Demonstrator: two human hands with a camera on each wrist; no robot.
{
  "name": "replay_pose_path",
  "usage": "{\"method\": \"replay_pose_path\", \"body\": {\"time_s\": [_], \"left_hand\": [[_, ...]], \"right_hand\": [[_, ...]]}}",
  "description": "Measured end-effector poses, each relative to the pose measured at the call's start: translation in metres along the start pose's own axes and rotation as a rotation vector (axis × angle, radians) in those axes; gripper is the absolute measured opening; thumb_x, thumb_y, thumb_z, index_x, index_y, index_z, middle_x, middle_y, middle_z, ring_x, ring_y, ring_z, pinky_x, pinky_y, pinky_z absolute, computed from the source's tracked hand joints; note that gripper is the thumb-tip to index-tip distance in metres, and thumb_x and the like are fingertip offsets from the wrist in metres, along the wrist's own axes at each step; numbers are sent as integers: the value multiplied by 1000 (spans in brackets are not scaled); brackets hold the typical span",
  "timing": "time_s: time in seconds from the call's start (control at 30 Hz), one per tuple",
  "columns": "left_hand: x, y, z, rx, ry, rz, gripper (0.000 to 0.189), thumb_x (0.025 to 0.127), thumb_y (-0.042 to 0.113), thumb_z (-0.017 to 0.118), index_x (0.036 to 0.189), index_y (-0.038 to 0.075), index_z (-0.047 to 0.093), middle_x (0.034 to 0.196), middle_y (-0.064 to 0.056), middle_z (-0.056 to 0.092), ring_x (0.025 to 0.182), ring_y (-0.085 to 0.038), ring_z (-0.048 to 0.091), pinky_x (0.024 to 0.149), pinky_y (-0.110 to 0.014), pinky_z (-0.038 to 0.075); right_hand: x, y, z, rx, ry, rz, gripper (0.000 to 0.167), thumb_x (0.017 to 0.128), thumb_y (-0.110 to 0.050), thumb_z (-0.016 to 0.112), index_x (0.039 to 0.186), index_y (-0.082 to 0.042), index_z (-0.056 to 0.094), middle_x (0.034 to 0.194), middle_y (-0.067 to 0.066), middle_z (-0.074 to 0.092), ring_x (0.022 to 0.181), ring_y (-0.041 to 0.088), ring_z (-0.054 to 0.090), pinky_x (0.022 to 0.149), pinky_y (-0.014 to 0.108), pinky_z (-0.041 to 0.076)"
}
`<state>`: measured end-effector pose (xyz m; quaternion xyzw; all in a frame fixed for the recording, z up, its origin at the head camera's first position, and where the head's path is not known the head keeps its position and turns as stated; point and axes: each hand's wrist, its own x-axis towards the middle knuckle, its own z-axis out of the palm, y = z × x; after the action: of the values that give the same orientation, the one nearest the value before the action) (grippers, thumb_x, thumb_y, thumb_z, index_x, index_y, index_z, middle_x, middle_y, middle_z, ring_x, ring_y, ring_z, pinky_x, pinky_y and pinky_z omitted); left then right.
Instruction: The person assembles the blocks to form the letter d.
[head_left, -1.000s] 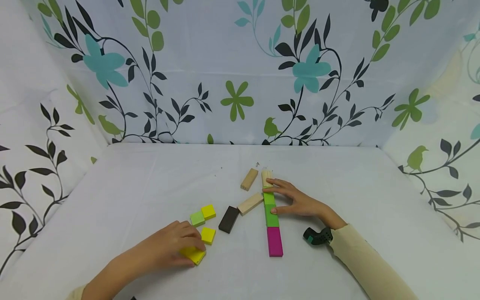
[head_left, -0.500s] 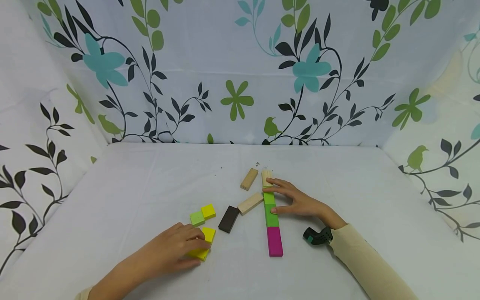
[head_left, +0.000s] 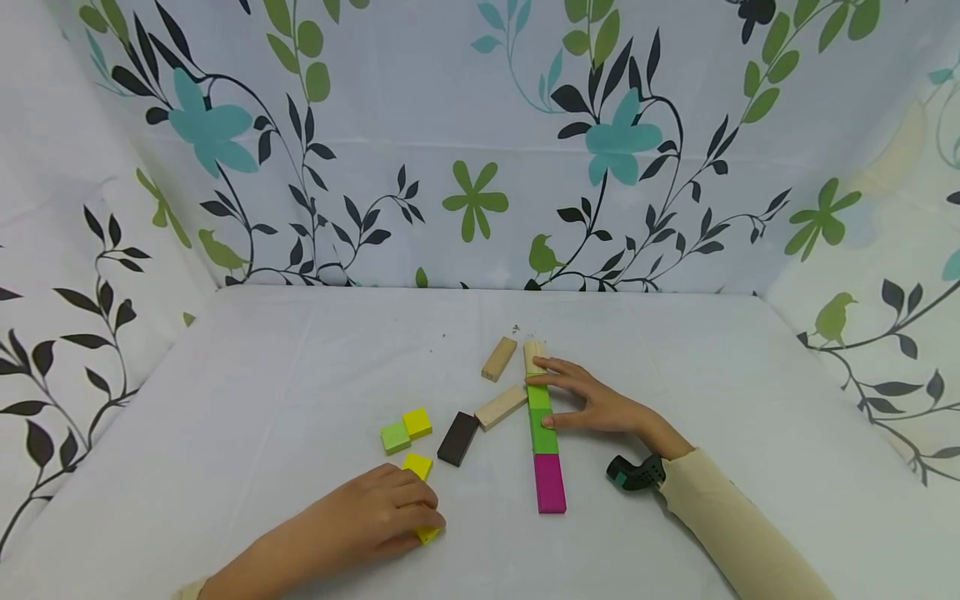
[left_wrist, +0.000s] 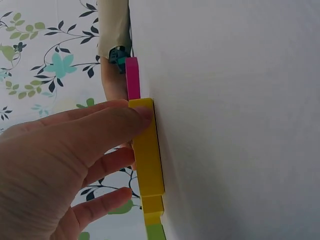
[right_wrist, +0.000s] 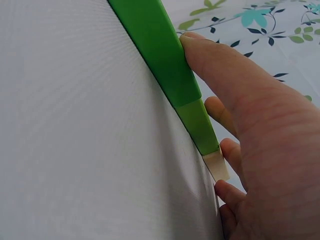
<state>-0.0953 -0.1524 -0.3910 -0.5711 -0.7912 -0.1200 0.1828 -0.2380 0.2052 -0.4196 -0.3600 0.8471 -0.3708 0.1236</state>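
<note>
My left hand [head_left: 386,510] pinches a long yellow block [left_wrist: 149,165] low at the table, thumb on its near face and fingers behind; the head view shows only its corner. Past its far end peeks a small yellow block [head_left: 418,465]. To the right, my right hand [head_left: 603,408] reaches over a straight row of blocks. Magenta [head_left: 551,483] is the near end, then green [right_wrist: 165,55], light green [right_wrist: 200,125] and pale wood [right_wrist: 216,165]. Its extended fingers lie on the pale wood and light green blocks, while the thumb touches the green one's side.
Left of the row lie a dark brown block [head_left: 457,438] and two loose pale wood blocks, one slanted [head_left: 501,407], the other farther back [head_left: 498,359]. Another yellow block [head_left: 417,422] and a light green one [head_left: 395,437] sit together. A black wrist device [head_left: 636,472] is at the right sleeve.
My left hand has shifted right and slightly nearer with the long yellow block, sliding away from the small blocks toward the row. My right hand stays where it was.
</note>
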Motion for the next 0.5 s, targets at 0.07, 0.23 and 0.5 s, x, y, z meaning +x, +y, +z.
{"method": "replay_pose_path", "body": {"time_s": [0.07, 0.23, 0.5], "left_hand": [[2, 0, 1, -33, -11, 9, 32, 75, 15, 83, 102, 21, 67, 102, 11, 61, 96, -5, 57, 90, -20, 43], [1, -1, 2, -45, 50, -19, 26, 76, 20, 83, 97, 21, 68, 97, 11, 61, 90, -4, 57, 84, -18, 44], [3, -2, 6, -21, 62, -3, 20, 78, 29, 81, 94, 22, 70, 92, 12, 60, 84, -3, 55, 79, -18, 42]], "right_hand": [[0, 0, 0, 0, 1, -3, 61, 86, -26, 73, 142, -20, 51, 160, 6, 22, 148, 33, 9, 110, 69, 14], [-1, 0, 0, 0, 1, -1, 60, 86, -26, 73, 142, -20, 52, 160, 6, 22, 148, 34, 9, 110, 69, 14], [-1, 0, 0, -2, -2, 4, 60, 87, -27, 73, 143, -22, 51, 160, 5, 22, 148, 33, 9, 110, 69, 14]]}}
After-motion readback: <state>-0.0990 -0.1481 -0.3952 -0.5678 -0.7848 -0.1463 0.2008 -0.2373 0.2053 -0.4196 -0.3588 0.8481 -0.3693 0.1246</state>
